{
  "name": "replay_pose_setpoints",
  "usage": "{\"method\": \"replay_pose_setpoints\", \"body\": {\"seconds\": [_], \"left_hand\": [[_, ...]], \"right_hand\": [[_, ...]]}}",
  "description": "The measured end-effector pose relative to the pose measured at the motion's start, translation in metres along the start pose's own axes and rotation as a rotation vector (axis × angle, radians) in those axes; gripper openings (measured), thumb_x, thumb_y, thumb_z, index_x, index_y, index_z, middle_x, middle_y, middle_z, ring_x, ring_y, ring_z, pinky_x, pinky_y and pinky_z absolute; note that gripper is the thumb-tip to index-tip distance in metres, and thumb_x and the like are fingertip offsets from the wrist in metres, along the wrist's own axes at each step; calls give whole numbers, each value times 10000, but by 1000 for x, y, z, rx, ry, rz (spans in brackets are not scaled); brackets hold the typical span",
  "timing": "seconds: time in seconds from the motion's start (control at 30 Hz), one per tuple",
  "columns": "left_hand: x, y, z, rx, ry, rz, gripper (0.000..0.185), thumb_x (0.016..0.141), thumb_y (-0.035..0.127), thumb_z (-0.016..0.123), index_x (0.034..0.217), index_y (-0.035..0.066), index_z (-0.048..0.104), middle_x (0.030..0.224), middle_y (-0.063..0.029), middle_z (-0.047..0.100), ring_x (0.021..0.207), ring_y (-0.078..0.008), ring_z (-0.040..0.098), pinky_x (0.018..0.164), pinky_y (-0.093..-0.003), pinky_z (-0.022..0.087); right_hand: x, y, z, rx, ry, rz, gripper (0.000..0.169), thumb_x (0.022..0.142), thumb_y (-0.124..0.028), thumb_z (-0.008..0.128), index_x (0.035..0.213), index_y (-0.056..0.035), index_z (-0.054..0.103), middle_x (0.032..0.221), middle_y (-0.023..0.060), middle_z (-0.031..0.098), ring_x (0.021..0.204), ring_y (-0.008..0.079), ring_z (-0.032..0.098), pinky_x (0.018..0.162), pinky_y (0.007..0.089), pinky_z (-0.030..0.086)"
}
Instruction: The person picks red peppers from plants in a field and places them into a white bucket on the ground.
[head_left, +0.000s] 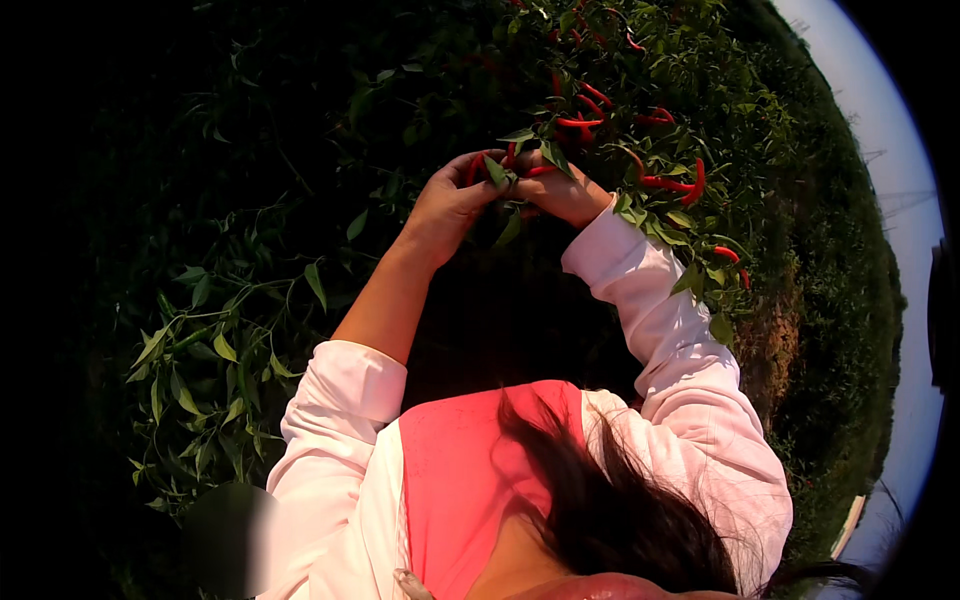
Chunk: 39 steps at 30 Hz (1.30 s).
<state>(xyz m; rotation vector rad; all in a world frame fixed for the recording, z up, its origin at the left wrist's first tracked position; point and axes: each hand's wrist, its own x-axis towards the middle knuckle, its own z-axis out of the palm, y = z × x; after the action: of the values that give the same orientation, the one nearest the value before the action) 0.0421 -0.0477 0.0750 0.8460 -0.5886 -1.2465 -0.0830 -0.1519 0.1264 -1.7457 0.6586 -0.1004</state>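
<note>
My left hand (448, 201) is curled around red chili peppers (474, 169) in front of my chest. Close beside it, my right hand (564, 192) has its fingers bent around another red chili pepper (538, 171). The fingertips of both hands nearly meet among green pepper leaves (496, 172), which cover part of the grip. A further leaf (556, 159) lies over the back of my right hand. Just beyond the hands, several ripe chili peppers (579, 122) hang on the plant.
Red chili peppers (686, 184) hang beside my right sleeve (660, 300), where leaves touch the cloth. Leafy stems with green peppers (187, 340) stand at my left. Bare soil (776, 330) shows at the right, before more dense plants (840, 360). Deep shadow hides much of the left side.
</note>
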Motion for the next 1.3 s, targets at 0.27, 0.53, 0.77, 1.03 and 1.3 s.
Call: {"method": "replay_pose_setpoints", "body": {"seconds": [0.27,0.53,0.77,1.03,1.3], "left_hand": [[-8,14,-5,231,-59,168,327,803,87,644,1120,72,564,914,23,609,784,-54,542,685,-191,433],[-9,26,-9,10,72,194,162,873,234,581,817,88,538,679,37,497,613,-37,452,514,-173,346],[0,27,-24,521,522,537,277,940,270,448,913,38,598,757,-12,562,613,-82,473,577,-200,397],[-13,47,-25,-128,163,137,235,882,263,560,960,43,582,731,-3,548,513,-34,449,433,-159,340],[-11,40,-18,154,200,-87,207,848,230,612,944,64,532,729,1,558,529,-45,472,447,-157,350]], "right_hand": [[8,-13,3,-241,-271,-132,255,780,-101,527,1015,-18,580,817,66,599,704,127,585,609,264,490],[-4,-19,-2,207,-143,-154,291,853,-107,557,1123,-5,524,958,56,614,791,117,600,703,245,494],[13,-4,3,192,231,-307,312,910,-117,468,1202,-9,442,1053,100,599,789,101,585,662,217,476],[12,-25,23,23,87,-362,378,877,-104,525,1217,4,401,817,56,625,674,74,571,510,205,450],[20,-14,29,-462,-13,-423,546,843,-195,559,1277,46,332,796,132,640,695,242,623,613,309,473]]}}
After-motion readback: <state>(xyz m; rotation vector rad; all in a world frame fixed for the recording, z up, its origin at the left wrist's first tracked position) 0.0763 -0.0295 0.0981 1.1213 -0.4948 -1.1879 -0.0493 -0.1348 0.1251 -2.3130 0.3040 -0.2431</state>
